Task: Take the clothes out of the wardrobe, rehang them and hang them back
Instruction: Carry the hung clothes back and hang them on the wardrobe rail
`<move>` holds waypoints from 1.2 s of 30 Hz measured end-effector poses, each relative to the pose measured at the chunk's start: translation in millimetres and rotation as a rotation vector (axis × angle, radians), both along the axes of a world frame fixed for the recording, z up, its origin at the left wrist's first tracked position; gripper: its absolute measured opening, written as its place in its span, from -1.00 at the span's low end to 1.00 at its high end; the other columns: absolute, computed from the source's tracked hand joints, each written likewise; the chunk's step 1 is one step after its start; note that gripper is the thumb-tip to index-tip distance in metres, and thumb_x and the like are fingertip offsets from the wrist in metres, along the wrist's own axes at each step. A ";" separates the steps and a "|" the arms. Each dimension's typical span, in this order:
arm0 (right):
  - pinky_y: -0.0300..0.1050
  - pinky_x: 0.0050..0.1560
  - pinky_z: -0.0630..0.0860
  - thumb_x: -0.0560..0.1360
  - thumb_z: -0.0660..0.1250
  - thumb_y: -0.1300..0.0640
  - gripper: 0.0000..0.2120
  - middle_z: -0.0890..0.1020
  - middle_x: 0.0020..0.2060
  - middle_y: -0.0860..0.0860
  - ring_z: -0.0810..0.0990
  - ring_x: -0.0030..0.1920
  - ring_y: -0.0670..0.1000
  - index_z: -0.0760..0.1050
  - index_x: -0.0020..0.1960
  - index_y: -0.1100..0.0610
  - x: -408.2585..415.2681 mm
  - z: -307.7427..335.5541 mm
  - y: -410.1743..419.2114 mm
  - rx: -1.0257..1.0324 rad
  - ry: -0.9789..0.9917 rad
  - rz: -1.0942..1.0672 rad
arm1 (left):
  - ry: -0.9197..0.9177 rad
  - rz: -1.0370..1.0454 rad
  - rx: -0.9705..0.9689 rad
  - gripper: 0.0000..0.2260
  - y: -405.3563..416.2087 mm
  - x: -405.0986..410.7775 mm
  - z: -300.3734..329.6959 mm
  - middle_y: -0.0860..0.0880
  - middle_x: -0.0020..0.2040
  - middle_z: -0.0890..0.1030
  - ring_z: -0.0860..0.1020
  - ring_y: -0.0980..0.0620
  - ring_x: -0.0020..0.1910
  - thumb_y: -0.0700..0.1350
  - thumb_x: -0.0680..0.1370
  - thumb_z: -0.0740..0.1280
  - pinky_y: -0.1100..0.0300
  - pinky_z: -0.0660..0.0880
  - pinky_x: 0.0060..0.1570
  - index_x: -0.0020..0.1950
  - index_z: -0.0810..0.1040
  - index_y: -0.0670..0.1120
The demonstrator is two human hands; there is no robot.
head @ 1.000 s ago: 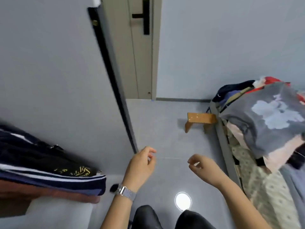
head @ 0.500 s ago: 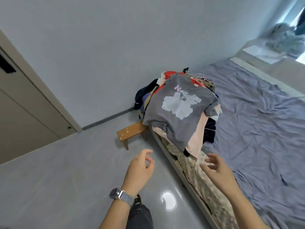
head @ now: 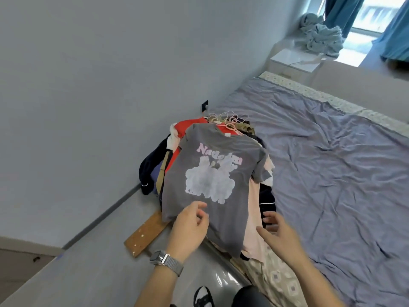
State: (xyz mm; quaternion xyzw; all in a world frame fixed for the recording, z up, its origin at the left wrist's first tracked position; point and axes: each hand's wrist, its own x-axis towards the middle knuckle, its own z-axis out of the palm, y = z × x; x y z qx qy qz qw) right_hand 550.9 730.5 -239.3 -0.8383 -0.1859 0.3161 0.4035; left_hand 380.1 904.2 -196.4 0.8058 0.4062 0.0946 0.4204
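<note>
Item: a pile of clothes (head: 221, 173) on pink hangers (head: 230, 121), which we are finding stacked at the corner of the bed (head: 332, 173), against the wall, hooks bunched at the far end. Topmost is a grey printed T-shirt (head: 212, 173), lying flat with its hem draping over the mattress edge toward us. Our left hand (head: 190, 229) is hovering just over that hem, fingers loosely curled and slightly apart, holding nothing; whether the fingertips are touching the cloth we cannot tell. Our right hand (head: 278, 233) is reaching in beside the pale pink garment (head: 252, 218) underneath, fingers spread and empty. Handling, as we are judging it: the shirt is looking light, soft and limp, apt to slide off its hanger if lifted by the fabric. We are favouring a hold at the hanger hook or the shoulders, not the hem. A wooden stool (head: 143, 235) is standing on the floor beside the bed.
</note>
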 end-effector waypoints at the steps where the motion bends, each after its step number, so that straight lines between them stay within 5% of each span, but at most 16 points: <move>1: 0.04 0.01 0.58 0.44 0.43 0.12 -0.62 0.52 0.03 -0.21 0.56 0.00 -0.07 0.41 0.19 -0.05 9.8 -2.7 10.0 -0.003 0.006 -0.013 | -0.001 -0.014 -0.002 -0.77 12.0 13.4 -0.4 0.15 -0.18 0.48 0.50 0.23 -0.30 -0.11 0.57 0.24 0.45 0.43 -0.27 0.22 0.46 0.01; 6: -0.18 -0.08 0.45 0.44 0.44 0.13 -0.65 0.55 0.05 -0.11 0.56 0.01 -0.06 0.42 0.17 -0.03 65.3 -11.4 63.4 -0.011 0.010 -0.039 | 0.026 -0.065 0.044 -0.77 70.3 77.5 -9.4 0.10 -0.09 0.52 0.50 0.20 -0.23 -0.10 0.57 0.22 0.41 0.41 -0.20 0.22 0.46 0.02; 15: -0.09 -0.01 0.55 0.40 0.47 0.06 -0.57 0.52 0.07 -0.14 0.55 0.05 -0.06 0.41 0.20 -0.03 156.8 -22.9 146.7 -0.081 -0.005 0.029 | 0.058 -0.061 0.085 -0.66 159.9 140.6 -39.4 0.09 -0.10 0.53 0.52 0.18 -0.16 -0.31 0.56 0.16 0.38 0.45 -0.19 0.14 0.53 0.08; 20: -0.23 -0.01 0.41 0.42 0.45 0.09 -0.59 0.53 0.10 -0.08 0.54 0.07 -0.04 0.40 0.22 0.02 186.6 -33.8 183.0 -0.135 -0.006 -0.023 | 0.086 -0.137 0.079 -0.73 215.9 180.6 -71.1 0.10 -0.02 0.55 0.50 0.23 -0.05 -0.23 0.58 0.17 0.50 0.38 -0.13 0.12 0.51 0.11; 29: -0.28 0.08 0.37 0.41 0.45 0.15 -0.54 0.49 0.12 -0.08 0.46 0.13 -0.08 0.40 0.27 0.08 213.3 -59.0 277.0 -0.216 -0.015 -0.153 | 0.213 -0.331 0.032 -0.81 346.3 263.5 -122.3 0.05 0.00 0.53 0.52 0.11 -0.05 -0.15 0.59 0.17 0.23 0.46 -0.01 0.13 0.50 -0.02; 33: -0.46 -0.17 0.43 0.42 0.42 0.16 -0.53 0.44 0.13 -0.09 0.45 0.16 -0.07 0.37 0.29 0.08 211.4 -84.7 315.8 -0.272 0.016 -0.132 | 0.283 -0.384 0.088 -0.75 403.5 301.8 -160.5 -0.01 0.18 0.48 0.51 0.08 0.09 -0.18 0.56 0.22 0.26 0.44 0.11 0.23 0.48 -0.07; 36: -0.46 -0.09 0.39 0.43 0.41 0.09 -0.51 0.39 0.13 -0.13 0.48 0.20 -0.06 0.34 0.31 0.04 210.4 -100.3 333.4 -0.332 0.064 -0.125 | 0.363 -0.471 0.186 -0.68 434.7 343.1 -191.2 -0.03 0.33 0.37 0.40 0.04 0.29 -0.17 0.57 0.21 0.26 0.32 0.26 0.33 0.42 -0.10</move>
